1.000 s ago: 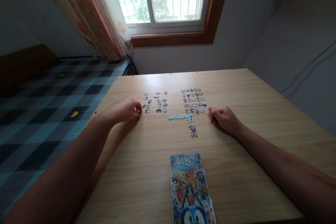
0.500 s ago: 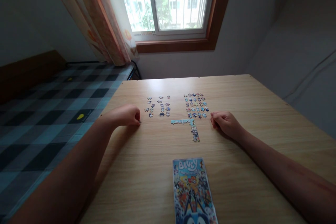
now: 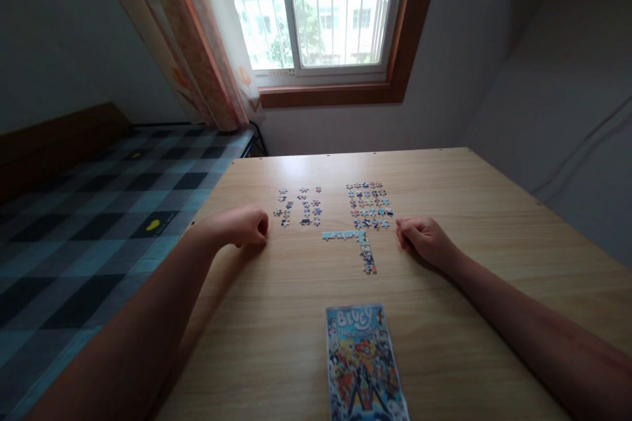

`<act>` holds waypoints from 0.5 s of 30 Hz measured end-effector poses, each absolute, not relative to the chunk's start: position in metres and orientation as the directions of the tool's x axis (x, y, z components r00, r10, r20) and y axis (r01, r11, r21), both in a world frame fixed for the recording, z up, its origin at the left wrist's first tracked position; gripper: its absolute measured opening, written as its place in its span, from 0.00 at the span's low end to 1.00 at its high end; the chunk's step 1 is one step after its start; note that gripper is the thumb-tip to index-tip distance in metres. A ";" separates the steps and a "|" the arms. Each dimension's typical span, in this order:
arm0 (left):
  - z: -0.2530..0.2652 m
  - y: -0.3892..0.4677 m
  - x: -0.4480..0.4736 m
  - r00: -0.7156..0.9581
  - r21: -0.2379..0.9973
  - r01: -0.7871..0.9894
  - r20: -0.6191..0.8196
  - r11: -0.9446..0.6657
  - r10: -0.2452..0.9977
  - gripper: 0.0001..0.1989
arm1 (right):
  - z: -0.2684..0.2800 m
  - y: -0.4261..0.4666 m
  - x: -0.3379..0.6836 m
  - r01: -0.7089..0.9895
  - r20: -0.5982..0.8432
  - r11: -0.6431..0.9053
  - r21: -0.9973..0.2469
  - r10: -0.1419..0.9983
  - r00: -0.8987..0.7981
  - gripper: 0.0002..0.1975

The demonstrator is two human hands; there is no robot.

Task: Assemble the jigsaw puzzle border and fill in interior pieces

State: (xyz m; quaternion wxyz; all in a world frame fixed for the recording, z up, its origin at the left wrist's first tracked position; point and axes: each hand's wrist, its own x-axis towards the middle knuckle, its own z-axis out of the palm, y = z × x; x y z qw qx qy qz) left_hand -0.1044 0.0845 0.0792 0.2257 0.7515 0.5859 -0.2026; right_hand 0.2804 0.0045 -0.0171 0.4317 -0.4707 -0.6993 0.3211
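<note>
My left hand (image 3: 247, 226) rests on the table left of the loose pieces, thumb and fingers pinched together. A speck of a puzzle piece showed at its fingertips a moment ago; the fingers cover it now. My right hand (image 3: 419, 237) lies as a loose fist just right of the sorted pieces, with nothing visible in it. Between the hands are loose jigsaw pieces (image 3: 306, 222) in uneven columns and a tighter block of pieces in rows (image 3: 368, 204). Nearer to me, joined edge pieces (image 3: 367, 253) form a corner, one arm running left and one towards me.
A puzzle box (image 3: 364, 362) with "Bluey" on its lid lies at the near middle of the wooden table (image 3: 469, 316). Left of the table is a bed with a checked cover (image 3: 133, 223). A barred window (image 3: 340, 13) and a curtain (image 3: 172, 33) are beyond.
The view has tilted up slightly, so everything sits a little lower. The small piece at my left fingertips is no longer visible. Both hands stay almost in place.
</note>
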 end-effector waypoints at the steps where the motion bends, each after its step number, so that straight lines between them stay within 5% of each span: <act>1: 0.080 0.084 -0.105 0.225 0.114 0.974 -0.588 -0.196 0.777 0.13 | -0.017 0.004 0.280 0.380 0.298 0.348 -0.857 0.937 -0.183 0.31; 11: 0.075 0.084 -0.112 0.313 0.227 0.949 -0.588 -0.219 0.746 0.09 | -0.015 0.004 0.279 0.399 0.309 0.364 -0.842 0.931 -0.196 0.32; 15: 0.079 0.083 -0.104 0.398 0.381 0.904 -0.583 -0.195 0.708 0.09 | -0.015 0.005 0.279 0.408 0.310 0.367 -0.836 0.929 -0.201 0.32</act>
